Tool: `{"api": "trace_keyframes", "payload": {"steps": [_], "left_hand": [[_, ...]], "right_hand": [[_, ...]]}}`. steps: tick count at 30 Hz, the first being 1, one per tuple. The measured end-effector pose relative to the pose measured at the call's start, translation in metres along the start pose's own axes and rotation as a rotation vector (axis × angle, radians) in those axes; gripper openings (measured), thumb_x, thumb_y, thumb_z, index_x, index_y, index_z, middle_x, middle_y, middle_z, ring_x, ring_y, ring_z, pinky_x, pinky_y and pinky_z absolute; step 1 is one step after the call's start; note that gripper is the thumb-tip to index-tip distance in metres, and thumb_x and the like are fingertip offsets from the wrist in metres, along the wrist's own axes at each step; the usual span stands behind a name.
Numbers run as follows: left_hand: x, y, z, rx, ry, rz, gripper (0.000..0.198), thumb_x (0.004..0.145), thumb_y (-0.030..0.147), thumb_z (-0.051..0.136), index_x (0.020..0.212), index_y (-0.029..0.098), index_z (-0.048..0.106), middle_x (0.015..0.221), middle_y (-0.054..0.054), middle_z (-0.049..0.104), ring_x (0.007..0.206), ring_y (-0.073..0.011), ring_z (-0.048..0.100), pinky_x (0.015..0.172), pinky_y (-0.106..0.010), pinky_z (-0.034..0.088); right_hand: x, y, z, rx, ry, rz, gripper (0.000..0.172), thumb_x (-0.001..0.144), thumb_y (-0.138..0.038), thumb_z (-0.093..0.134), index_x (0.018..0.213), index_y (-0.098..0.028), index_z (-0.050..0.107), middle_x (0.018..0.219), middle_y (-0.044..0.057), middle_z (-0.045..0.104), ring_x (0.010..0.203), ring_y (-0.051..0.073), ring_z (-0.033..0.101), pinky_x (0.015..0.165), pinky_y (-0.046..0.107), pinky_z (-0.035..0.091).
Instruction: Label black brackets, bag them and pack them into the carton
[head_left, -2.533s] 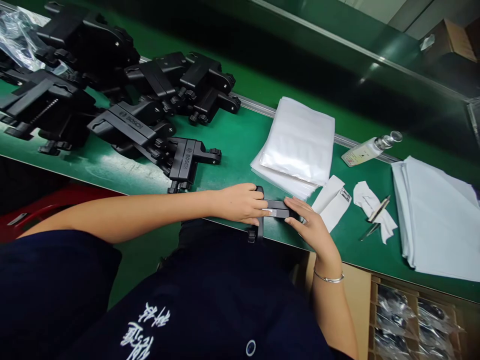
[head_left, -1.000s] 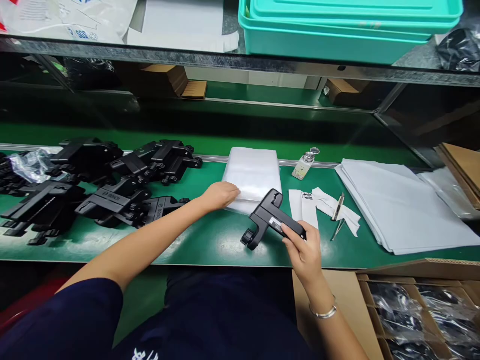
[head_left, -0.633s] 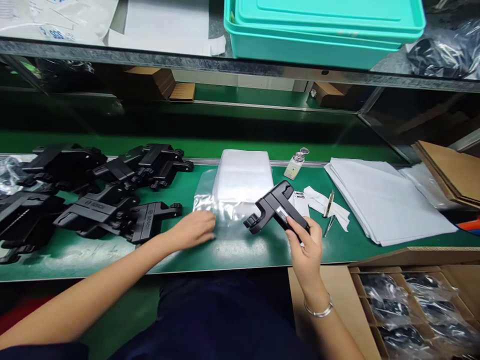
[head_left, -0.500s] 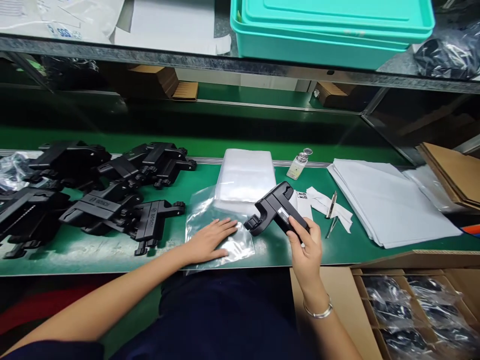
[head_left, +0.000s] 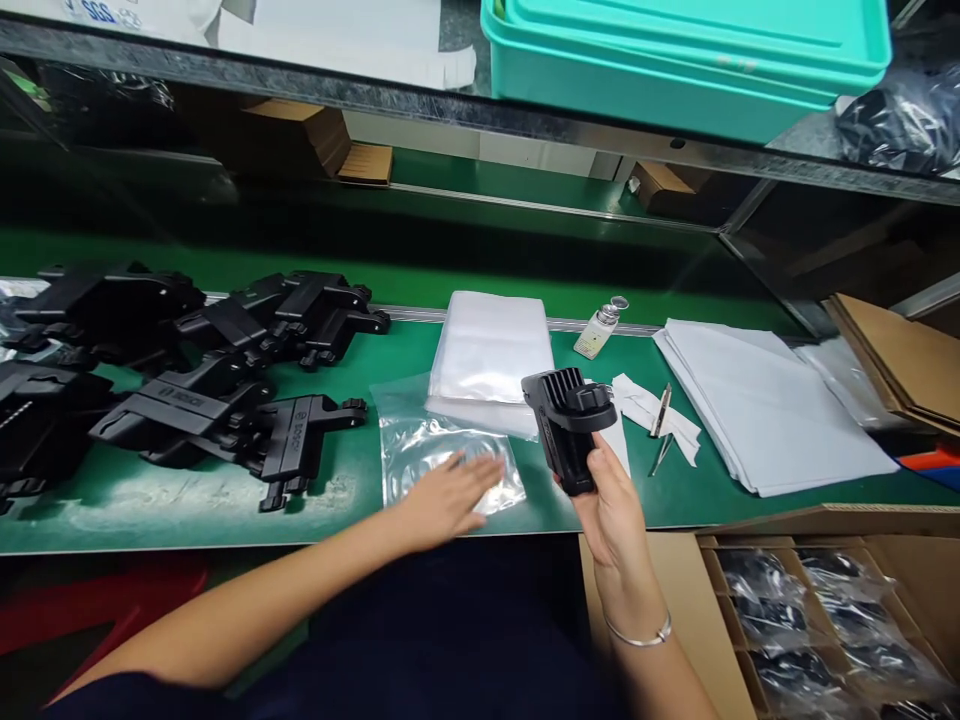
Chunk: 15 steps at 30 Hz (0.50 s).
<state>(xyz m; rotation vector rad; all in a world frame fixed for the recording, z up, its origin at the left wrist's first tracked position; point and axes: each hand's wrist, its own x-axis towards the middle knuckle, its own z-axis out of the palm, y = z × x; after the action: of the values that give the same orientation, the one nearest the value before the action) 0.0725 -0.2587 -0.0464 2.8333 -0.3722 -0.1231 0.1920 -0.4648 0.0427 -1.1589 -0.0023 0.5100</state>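
My right hand [head_left: 611, 500] holds a black plastic bracket-like part [head_left: 566, 425] upright above the bench, its ribbed end and a knob facing up. Fingers spread and a little blurred, my left hand [head_left: 450, 497] is over a clear plastic bag [head_left: 409, 455] on the green bench; whether it touches the bag I cannot tell. Behind that bag lies a stack of clear bags [head_left: 491, 345]. Several more black parts of like make [head_left: 180, 405] are heaped on the left side of the bench.
A small pump bottle [head_left: 598, 330] stands behind, with tweezers [head_left: 663, 410] on white paper strips nearby. White foam sheets [head_left: 765, 410] lie to the right. Below, a divided carton [head_left: 784, 545] contains bagged black items. Overhead, a shelf carries a teal bin [head_left: 660, 100].
The black part has been turned in my right hand, from lying slanted to standing upright with its ribbed end showing. My left hand has shifted slightly right and nearer to me.
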Motion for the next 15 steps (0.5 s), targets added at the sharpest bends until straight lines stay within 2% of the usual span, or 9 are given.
{"api": "trace_keyframes", "payload": {"steps": [3, 8, 10, 12, 15], "left_hand": [[-0.001, 0.002, 0.006, -0.018, -0.006, 0.059, 0.069, 0.097, 0.059, 0.031, 0.154, 0.021, 0.022, 0.156, -0.012, 0.034, 0.143, -0.0259, 0.033, 0.117, -0.044, 0.017], [0.018, -0.012, -0.002, 0.016, 0.056, -0.085, 0.065, 0.098, 0.056, 0.029, 0.151, 0.017, 0.030, 0.156, -0.014, 0.033, 0.143, -0.0286, 0.031, 0.116, -0.048, 0.019], [0.013, -0.007, -0.004, 0.015, 0.112, -0.050, 0.068, 0.097, 0.059, 0.031, 0.149, 0.016, 0.032, 0.153, -0.015, 0.038, 0.141, -0.0293, 0.035, 0.114, -0.047, 0.023], [-0.001, 0.001, -0.003, 0.020, 0.154, -0.037, 0.066, 0.095, 0.060, 0.034, 0.143, 0.015, 0.043, 0.142, -0.016, 0.052, 0.130, -0.0303, 0.048, 0.107, -0.045, 0.034], [-0.019, 0.007, -0.003, 0.028, 0.090, -0.148, 0.044, 0.096, 0.049, 0.040, 0.114, 0.014, 0.062, 0.107, -0.014, 0.068, 0.097, -0.0285, 0.063, 0.082, -0.039, 0.048]], "right_hand": [[-0.004, -0.004, 0.005, 0.039, -0.035, 0.022, 0.047, 0.081, -0.043, 0.071, 0.124, -0.027, 0.065, 0.131, 0.008, 0.063, 0.107, 0.023, 0.064, 0.080, 0.036, 0.057], [-0.005, -0.002, 0.010, 0.065, -0.026, 0.057, 0.042, 0.079, -0.040, 0.073, 0.120, -0.029, 0.067, 0.128, 0.006, 0.064, 0.094, 0.019, 0.066, 0.066, 0.028, 0.055], [-0.003, 0.003, 0.008, 0.083, -0.046, 0.070, 0.040, 0.079, -0.040, 0.074, 0.118, -0.031, 0.068, 0.125, 0.005, 0.066, 0.097, 0.020, 0.066, 0.071, 0.031, 0.056], [0.002, 0.010, 0.002, 0.083, -0.087, 0.052, 0.039, 0.078, -0.041, 0.073, 0.116, -0.032, 0.069, 0.124, 0.004, 0.067, 0.106, 0.022, 0.064, 0.084, 0.038, 0.055], [0.010, 0.023, -0.014, -0.016, -0.127, -0.018, 0.038, 0.073, -0.047, 0.073, 0.107, -0.030, 0.073, 0.117, 0.006, 0.070, 0.110, 0.026, 0.063, 0.095, 0.048, 0.050]]}}
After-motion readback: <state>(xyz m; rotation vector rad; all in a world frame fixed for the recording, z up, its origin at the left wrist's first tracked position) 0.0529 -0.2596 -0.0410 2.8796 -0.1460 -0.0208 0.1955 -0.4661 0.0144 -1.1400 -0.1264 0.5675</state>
